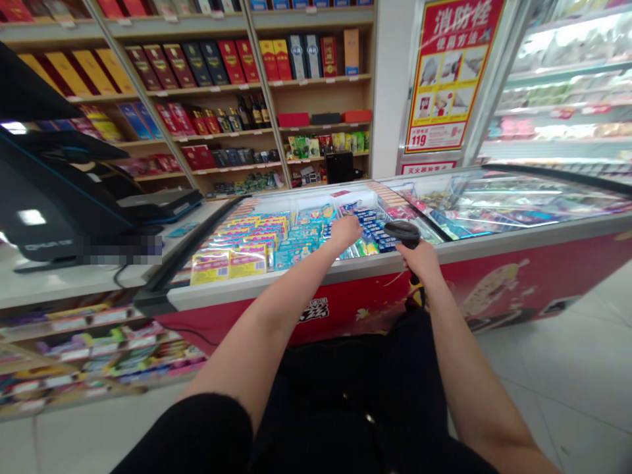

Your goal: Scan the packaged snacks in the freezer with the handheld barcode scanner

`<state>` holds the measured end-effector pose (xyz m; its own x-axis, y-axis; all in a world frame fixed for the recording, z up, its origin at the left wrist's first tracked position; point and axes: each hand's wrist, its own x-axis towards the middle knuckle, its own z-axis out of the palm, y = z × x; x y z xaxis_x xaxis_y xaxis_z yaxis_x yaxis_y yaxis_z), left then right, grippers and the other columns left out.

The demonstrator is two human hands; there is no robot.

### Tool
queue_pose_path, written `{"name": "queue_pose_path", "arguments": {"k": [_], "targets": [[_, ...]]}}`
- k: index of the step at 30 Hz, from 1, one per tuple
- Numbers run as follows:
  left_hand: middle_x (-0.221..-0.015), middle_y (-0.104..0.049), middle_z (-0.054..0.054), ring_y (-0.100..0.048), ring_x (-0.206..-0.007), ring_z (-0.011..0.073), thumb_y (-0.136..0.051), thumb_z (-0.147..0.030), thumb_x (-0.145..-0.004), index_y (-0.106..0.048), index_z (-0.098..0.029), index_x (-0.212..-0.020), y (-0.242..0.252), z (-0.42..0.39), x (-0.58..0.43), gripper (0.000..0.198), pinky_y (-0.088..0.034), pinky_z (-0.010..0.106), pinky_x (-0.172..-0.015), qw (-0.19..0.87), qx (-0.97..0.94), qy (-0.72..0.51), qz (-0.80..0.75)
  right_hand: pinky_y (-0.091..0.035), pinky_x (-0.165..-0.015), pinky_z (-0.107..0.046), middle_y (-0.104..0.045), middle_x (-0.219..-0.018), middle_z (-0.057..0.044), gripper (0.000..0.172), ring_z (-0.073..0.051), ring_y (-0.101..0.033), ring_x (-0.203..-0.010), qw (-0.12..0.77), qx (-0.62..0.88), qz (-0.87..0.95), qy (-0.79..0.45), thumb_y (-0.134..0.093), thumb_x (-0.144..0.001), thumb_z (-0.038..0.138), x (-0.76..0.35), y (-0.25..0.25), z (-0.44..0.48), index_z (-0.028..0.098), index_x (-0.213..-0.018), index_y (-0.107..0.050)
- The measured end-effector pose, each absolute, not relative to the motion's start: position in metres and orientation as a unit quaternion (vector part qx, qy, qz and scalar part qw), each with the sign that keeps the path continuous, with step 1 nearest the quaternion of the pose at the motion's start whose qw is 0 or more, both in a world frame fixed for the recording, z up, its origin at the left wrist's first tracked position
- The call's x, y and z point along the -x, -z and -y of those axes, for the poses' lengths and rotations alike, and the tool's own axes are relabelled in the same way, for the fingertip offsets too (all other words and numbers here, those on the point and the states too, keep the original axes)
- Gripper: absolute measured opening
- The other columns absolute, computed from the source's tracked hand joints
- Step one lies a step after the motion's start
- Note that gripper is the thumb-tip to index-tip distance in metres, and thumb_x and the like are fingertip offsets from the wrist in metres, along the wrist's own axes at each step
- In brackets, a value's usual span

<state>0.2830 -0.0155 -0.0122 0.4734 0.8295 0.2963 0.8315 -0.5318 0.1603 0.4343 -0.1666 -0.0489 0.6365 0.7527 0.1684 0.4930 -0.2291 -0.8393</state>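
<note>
My right hand (419,258) is wrapped round the grip of a black handheld barcode scanner (402,232), whose head points into an open chest freezer (316,283) with a red front. My left hand (344,230) reaches down into the freezer among packaged ice creams (276,240) in yellow, pink and teal wrappers. Its fingers curl downward over the packs, and what they hold, if anything, is hidden. Blue packs (374,227) lie between the two hands.
A checkout counter with a black register screen (54,204) stands at the left, snack shelves beneath it. Wooden shelves of boxed goods and bottles (222,85) line the back wall. A glass-lidded freezer section (518,197) and refrigerated shelves sit at the right. Pale tiled floor lies below.
</note>
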Motion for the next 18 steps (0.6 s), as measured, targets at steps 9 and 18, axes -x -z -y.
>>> {"name": "queue_pose_path", "arguments": {"k": [9, 18], "targets": [[-0.105, -0.073, 0.009, -0.068, -0.1, 0.0251, -0.061, -0.049, -0.09, -0.072, -0.02, -0.098, 0.028, 0.049, -0.332, 0.032, -0.052, 0.032, -0.084, -0.011, 0.917, 0.143, 0.373, -0.051, -0.055, -0.027, -0.062, -0.05, -0.002, 0.025, -0.019, -0.064, -0.046, 0.489, 0.771, 0.383, -0.139, -0.066, -0.081, 0.039, -0.458, 0.061, 0.168, 0.015, -0.085, -0.068], [-0.121, -0.065, 0.012, -0.064, -0.113, 0.0265, -0.058, -0.037, -0.095, -0.065, -0.017, -0.114, 0.035, 0.06, -0.347, 0.028, -0.052, 0.034, -0.089, 0.061, 0.92, 0.107, 0.373, -0.052, -0.058, -0.028, -0.061, -0.049, -0.002, 0.023, -0.019, -0.063, -0.046, 0.468, 0.792, 0.364, -0.144, -0.067, -0.083, 0.034, -0.46, 0.052, 0.179, 0.012, -0.087, -0.071]]}}
